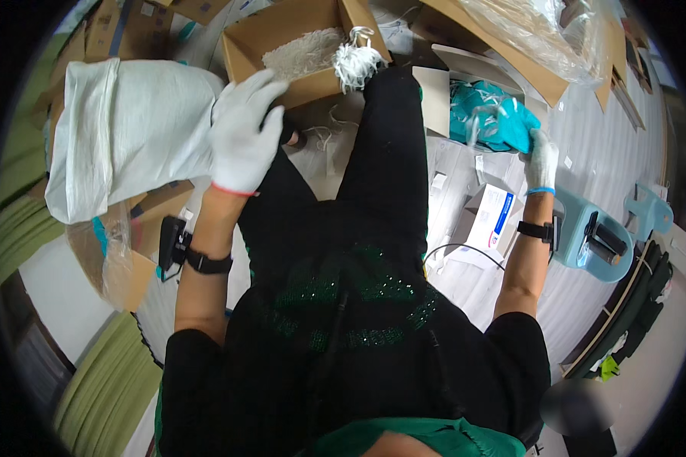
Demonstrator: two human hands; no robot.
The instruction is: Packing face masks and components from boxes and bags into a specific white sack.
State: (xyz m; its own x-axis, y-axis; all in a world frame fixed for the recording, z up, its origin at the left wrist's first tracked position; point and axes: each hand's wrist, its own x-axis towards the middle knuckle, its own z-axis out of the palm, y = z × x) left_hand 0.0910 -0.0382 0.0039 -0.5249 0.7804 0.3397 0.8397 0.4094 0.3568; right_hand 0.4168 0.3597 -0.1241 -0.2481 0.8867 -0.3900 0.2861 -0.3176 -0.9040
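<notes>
My left hand (244, 137), in a white glove with a red cuff edge, is raised beside a white woven sack (141, 129). Its fingers are spread and hold nothing. My right hand (542, 158), gloved in white with a blue cuff edge, closes on the right edge of a teal bundle (492, 118); the fingertips are partly hidden. White strips show on the bundle, which lies in an open carton (432, 99). Between my legs and the sack stands a brown cardboard box (306, 93) with white strings (305, 55) inside. A bunched white tassel of string (357, 61) hangs over its near right corner.
A small white and blue box (489, 221) lies near my right forearm, by a dark cable (472, 247). Farther right is a light blue plastic stool (587, 236). A large carton with clear plastic wrap (530, 30) leans in at the upper right.
</notes>
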